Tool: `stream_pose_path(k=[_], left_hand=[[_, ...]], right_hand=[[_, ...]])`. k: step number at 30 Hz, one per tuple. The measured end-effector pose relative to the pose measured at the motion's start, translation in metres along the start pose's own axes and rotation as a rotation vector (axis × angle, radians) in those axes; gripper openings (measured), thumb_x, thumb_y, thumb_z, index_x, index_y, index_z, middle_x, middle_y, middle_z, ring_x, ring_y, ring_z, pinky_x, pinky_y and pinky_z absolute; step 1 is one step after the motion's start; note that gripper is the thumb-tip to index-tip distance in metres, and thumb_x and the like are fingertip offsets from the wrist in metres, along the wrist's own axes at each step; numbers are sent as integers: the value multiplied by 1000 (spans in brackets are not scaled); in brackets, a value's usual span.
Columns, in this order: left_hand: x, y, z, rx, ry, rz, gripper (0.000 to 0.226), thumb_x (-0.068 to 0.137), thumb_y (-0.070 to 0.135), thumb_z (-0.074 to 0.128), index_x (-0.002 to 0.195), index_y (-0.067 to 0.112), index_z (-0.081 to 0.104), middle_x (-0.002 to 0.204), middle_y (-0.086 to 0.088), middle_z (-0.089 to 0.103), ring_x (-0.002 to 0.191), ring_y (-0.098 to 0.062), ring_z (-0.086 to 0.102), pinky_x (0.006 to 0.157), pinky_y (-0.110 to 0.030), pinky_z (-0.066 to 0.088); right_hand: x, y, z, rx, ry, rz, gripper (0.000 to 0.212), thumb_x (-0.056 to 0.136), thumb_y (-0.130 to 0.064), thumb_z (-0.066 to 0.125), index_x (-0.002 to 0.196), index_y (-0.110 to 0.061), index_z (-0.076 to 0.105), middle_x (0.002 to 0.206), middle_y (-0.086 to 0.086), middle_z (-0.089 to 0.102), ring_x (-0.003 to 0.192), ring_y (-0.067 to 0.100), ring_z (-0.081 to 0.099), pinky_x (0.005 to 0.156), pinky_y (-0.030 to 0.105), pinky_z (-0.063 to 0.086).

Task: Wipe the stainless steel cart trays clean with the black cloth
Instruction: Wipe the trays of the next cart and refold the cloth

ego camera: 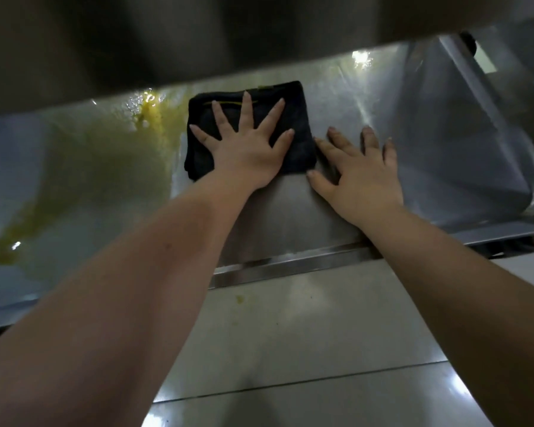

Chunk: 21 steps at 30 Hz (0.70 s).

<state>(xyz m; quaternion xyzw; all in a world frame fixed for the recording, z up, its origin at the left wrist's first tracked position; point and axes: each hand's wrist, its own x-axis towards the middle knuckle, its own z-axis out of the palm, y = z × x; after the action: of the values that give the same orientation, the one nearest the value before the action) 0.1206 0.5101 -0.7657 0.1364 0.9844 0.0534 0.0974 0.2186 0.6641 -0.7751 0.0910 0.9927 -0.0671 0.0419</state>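
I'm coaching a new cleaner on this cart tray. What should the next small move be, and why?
Probably slide the black cloth leftward under the left hand into the yellow smear. That hand presses flat on the cloth, fingers spread. The smear lies just left of it on the tray, while the steel by the right hand already looks clean.

Both hands [247,149] [361,177] flat; fingers splayed

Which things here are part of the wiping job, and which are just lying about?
Job: black cloth under the left hand; steel tray; yellow-green spill on it; right hand flat on the tray.
Just there: floor tiles; small yellow spot on them; shelf overhead.
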Motion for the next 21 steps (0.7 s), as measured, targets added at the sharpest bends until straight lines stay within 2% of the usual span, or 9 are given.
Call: stream_pose_path(k=[6,11,14,17,21], left_hand=[[-88,-25,14,92,-24,14,60,90,71,0,145,58,-17,164,3,-18,146,-45,-17,106,-78,-5],[-148,-53,24,136,-50,-18,66,76,75,-13,138,61,-28,162,5,-25,146,-44,-17,106,-76,-1],[-123,-43,21,128,-31,-70,60,84,75,-8,139,60,-27,162,4,-25,145,-46,-19,106,-78,-1],[-76,-31,16,111,34,-66,56,92,67,3,145,59,-16,164,1,-17,145,-48,-16,105,-80,-1],[-8,-27,5,33,30,-114,54,96,69,12,147,61,-3,165,4,-11,146,-46,-16,104,-79,-8]], right_hand=[[0,2,-1,18,-10,-39,63,96,-61,30,154,-42,15,164,-14,5,149,37,-4,117,60,-4],[-2,1,0,-57,-22,-50,63,97,-61,20,155,-40,6,165,-11,-1,149,40,-7,117,62,-3],[-1,0,1,-94,-27,-52,63,97,-60,16,155,-40,1,165,-10,-4,148,41,-9,116,63,-4],[1,0,1,-105,-43,-48,64,97,-60,15,155,-39,-2,165,-10,-7,148,40,-10,115,64,-5],[0,-1,2,-121,-44,-49,64,97,-60,14,155,-40,-4,164,-11,-7,148,40,-10,116,64,-3]])
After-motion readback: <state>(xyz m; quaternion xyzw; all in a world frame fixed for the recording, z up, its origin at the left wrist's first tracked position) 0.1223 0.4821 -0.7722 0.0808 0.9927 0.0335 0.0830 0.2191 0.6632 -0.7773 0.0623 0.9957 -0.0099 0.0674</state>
